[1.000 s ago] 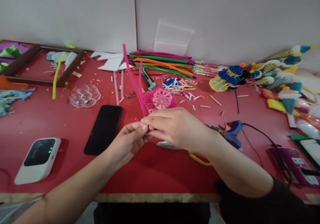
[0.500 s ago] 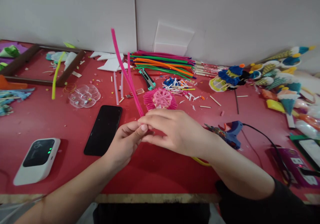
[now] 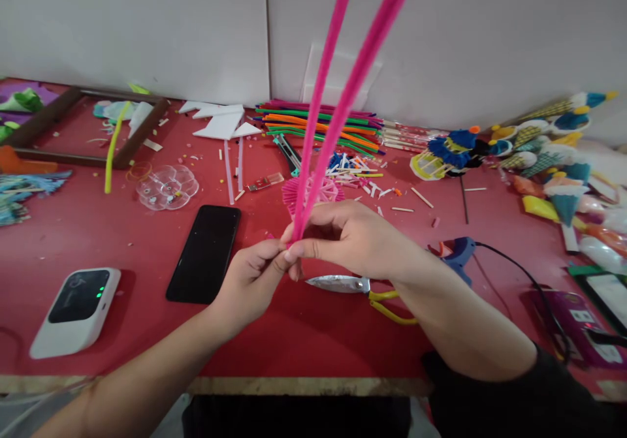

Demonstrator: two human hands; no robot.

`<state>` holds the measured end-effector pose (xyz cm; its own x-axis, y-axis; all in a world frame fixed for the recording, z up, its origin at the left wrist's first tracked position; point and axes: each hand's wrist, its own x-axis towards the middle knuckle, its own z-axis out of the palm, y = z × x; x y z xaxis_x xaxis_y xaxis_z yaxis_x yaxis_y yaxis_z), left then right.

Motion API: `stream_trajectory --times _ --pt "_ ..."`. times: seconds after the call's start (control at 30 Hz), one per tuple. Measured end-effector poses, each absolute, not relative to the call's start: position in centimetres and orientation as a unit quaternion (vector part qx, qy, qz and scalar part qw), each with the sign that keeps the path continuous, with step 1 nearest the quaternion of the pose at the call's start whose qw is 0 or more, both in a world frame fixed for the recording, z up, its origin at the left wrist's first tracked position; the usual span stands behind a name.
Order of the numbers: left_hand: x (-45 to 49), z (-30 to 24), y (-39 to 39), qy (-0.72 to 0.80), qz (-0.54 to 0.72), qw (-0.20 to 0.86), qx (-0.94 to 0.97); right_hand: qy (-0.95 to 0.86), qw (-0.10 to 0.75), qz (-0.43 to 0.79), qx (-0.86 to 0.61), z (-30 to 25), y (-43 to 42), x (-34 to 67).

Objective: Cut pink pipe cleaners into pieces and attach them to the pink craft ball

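Observation:
Pink pipe cleaners (image 3: 337, 121) rise in two strands from my fingertips and run out past the top of the view. My left hand (image 3: 255, 278) pinches their lower ends between thumb and fingers. Touching it, my right hand (image 3: 350, 239) grips the same ends, with its thumb along the base. Exactly how the ends are bent or joined is hidden by the fingers. Behind the hands lies a round pink piece (image 3: 326, 192) with a ribbed edge, partly covered. Scissors (image 3: 343, 284) with yellow handles lie under my right wrist.
A black phone (image 3: 203, 255) and a white device (image 3: 76, 312) lie at left. A blue glue gun (image 3: 458, 258) with a black cord is at right. Farther back are bundled coloured pipe cleaners (image 3: 279, 119), a cutter (image 3: 287, 154), a clear flower-shaped tray (image 3: 167, 188) and a frame (image 3: 36, 121).
The pink strands have swung from leaning left to leaning right and now stand much higher in view. My right hand has turned, and the scissors' blades have come into sight.

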<state>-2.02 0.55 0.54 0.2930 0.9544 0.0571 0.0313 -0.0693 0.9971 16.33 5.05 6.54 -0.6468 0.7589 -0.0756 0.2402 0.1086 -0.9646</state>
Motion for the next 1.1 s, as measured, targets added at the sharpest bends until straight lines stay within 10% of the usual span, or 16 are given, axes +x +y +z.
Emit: stream_trajectory --times 0.63,1.1 --pt "-2.6 -0.1 0.4 0.251 0.467 0.704 0.473 -0.487 0.268 0.783 -0.28 6.5 4.4 15.3" --pt "-2.2 -0.2 0.5 0.238 0.529 0.693 0.429 -0.52 0.361 0.714 -0.299 5.9 2.9 14.5"
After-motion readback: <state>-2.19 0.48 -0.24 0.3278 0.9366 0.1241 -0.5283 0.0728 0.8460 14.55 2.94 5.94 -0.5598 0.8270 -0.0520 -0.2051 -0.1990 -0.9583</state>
